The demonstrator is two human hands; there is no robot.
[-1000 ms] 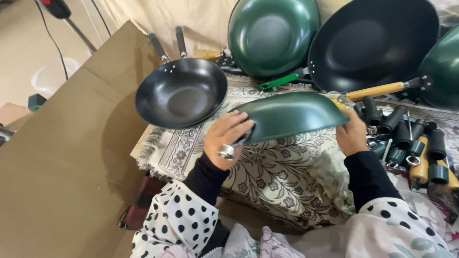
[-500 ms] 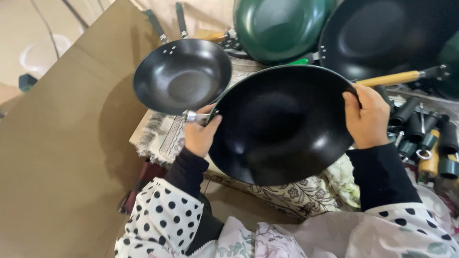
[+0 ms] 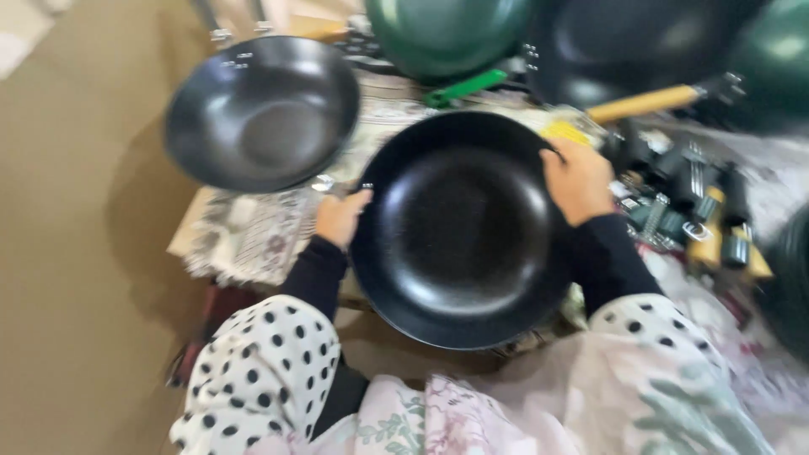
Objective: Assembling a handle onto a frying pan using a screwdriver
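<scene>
I hold a round black pan (image 3: 468, 227) in front of me, its dark inside facing the camera. My left hand (image 3: 341, 217) grips its left rim by a small metal bracket. My right hand (image 3: 577, 179) holds the upper right rim, fingers curled over the edge. The pan hangs tilted above a patterned cloth (image 3: 253, 240). The frame is blurred.
A second black pan (image 3: 261, 109) lies upper left on the cloth. Green pans (image 3: 447, 34) and another dark pan (image 3: 640, 42) stand behind, with a green handle (image 3: 468, 86) and a wooden handle (image 3: 645, 103). Several loose handles (image 3: 716, 227) lie at right. Brown cardboard (image 3: 76, 253) covers the left.
The pan went from edge-on with its green outside showing to turned open toward me, then lower and closer. The view shifted and blurred.
</scene>
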